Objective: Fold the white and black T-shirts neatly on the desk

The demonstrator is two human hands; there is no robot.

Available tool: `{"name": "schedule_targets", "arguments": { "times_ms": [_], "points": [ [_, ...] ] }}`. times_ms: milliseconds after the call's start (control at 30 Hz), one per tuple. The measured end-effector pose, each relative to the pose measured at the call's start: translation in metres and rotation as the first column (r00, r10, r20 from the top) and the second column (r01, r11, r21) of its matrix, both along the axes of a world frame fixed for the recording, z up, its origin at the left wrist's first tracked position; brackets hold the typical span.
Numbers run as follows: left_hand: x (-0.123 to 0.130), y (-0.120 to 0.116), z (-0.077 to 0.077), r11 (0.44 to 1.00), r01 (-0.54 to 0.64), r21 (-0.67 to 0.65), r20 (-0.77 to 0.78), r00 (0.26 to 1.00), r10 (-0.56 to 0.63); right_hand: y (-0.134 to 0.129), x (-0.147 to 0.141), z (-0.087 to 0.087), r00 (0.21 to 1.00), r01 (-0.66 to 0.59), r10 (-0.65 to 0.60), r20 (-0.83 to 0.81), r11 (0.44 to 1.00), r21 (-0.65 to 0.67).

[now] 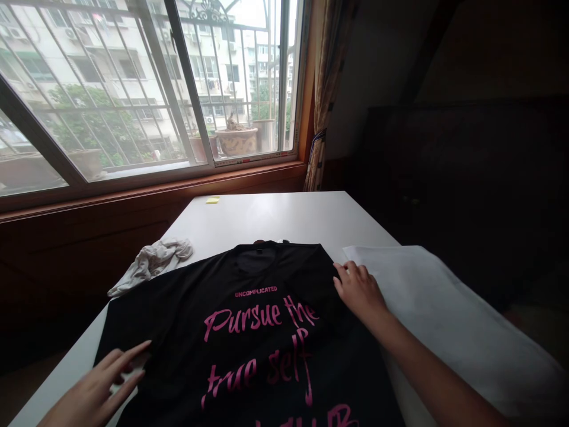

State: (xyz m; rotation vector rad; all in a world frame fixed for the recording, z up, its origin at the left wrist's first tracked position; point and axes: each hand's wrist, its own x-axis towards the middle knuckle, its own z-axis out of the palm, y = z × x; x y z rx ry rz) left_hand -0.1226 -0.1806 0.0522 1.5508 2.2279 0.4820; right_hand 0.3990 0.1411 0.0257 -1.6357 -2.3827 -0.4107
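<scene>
A black T-shirt (178, 320) with pink lettering lies spread front side up, its neckline toward the window. My left hand (109, 376) is at the shirt's left edge below the sleeve, thumb and forefinger apart with nothing seen between them. At the right shoulder edge of the shirt is my right hand (358, 287), its fingers bent and closed on the black cloth. The lower part of the shirt runs out of view at the bottom.
The shirt lies on a white table (288, 216). A crumpled whitish cloth (153, 264) sits at the left edge, and white sheet-like material (427, 308) covers the right side. Yellow sticky notes (212, 200) lie at the far end, before a barred window (186, 89) and a tied curtain (320, 136).
</scene>
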Motion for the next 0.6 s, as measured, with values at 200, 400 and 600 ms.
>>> {"name": "schedule_targets", "arguments": {
  "times_ms": [200, 400, 600],
  "points": [
    [0.044, 0.117, 0.014, 0.972, 0.190, 0.136, -0.340, 0.931, -0.134, 0.017, -0.032, -0.001, 0.983, -0.143, 0.135, -0.125, 0.988, -0.056],
    [0.079, 0.214, -0.032, 0.970, 0.222, 0.099, -0.532, 0.835, -0.137, 0.043, -0.079, -0.021, 0.973, -0.142, 0.114, -0.203, 0.981, -0.131],
    [0.071, 0.258, -0.038, 0.993, 0.117, 0.002, -0.508, 0.855, -0.099, 0.065, -0.082, -0.033, 0.980, -0.083, 0.035, -0.196, 0.967, -0.242]
  ]
}}
